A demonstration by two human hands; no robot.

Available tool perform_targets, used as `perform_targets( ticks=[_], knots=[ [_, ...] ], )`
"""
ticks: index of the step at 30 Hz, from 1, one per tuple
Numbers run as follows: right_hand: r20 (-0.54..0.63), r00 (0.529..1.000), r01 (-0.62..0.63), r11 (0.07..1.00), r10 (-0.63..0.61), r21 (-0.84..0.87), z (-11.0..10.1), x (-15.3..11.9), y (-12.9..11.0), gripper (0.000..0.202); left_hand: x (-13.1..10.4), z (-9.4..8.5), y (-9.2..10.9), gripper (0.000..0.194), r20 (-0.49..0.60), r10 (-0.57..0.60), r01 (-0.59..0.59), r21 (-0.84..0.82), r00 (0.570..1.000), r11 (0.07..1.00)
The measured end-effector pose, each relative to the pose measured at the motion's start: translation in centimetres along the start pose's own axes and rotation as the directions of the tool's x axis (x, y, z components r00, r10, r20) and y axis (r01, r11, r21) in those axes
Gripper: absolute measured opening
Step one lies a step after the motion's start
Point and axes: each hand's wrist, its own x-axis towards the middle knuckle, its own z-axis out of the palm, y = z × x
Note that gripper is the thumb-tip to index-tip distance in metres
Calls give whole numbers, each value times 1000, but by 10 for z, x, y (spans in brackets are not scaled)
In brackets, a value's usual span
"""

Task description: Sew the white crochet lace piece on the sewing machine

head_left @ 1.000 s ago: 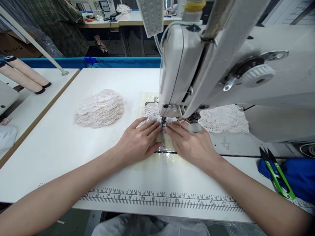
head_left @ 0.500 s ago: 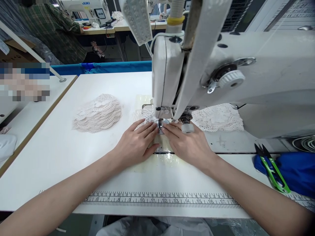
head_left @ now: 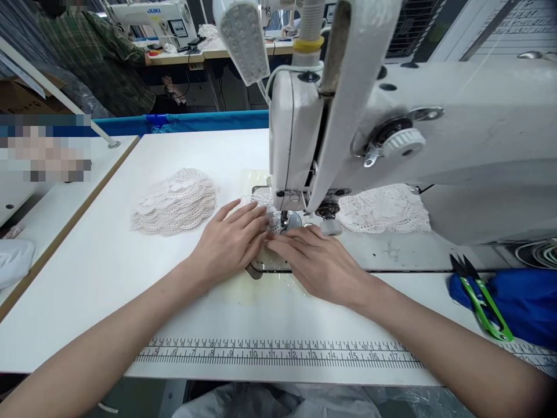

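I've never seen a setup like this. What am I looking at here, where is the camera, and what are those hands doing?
The camera sits on a person's head and looks down at their own bare hands, so the arms come in from the bottom of the picture. The big white thing is a sewing machine on a white table. Both hands lie flat, pressing a small lace piece by the needle: the left hand beside the right hand. Neither grips anything. To the left lies a lace stack, and more lace lies behind the machine. A ruler is printed along the near edge. Green snips rest on blue cloth at the right. Another person works at the back.
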Motion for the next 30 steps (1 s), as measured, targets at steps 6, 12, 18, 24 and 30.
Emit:
perform_targets(
  ticks=[6, 12, 18, 24, 30],
  knots=[
    [-247, 969, -26, 978, -27, -208, -8, -2, -1, 17, -1, -12, 1, 25, -183, 131, -109, 125, 974, 986],
    [-142, 990, -30, 991, 11, -127, -9, -1, -11, 18, 0, -1, 0, 27, -60, 202, -204, -40, 978, 978],
    [-114, 992, -85, 963, 57, -255, -9, -4, -16, 14, -1, 2, 2, 36, 2, 141, -138, -176, 990, 975],
    [7, 978, -198, 947, 207, -252, -3, -4, -9, 35, -1, 5, 5, 34, 3, 177, -174, -160, 984, 972],
    [-35, 972, -234, 939, 233, -252, 1, 0, 3, 23, -5, 3, 15, 36, 17, 215, -215, -43, 976, 976]
  ],
)
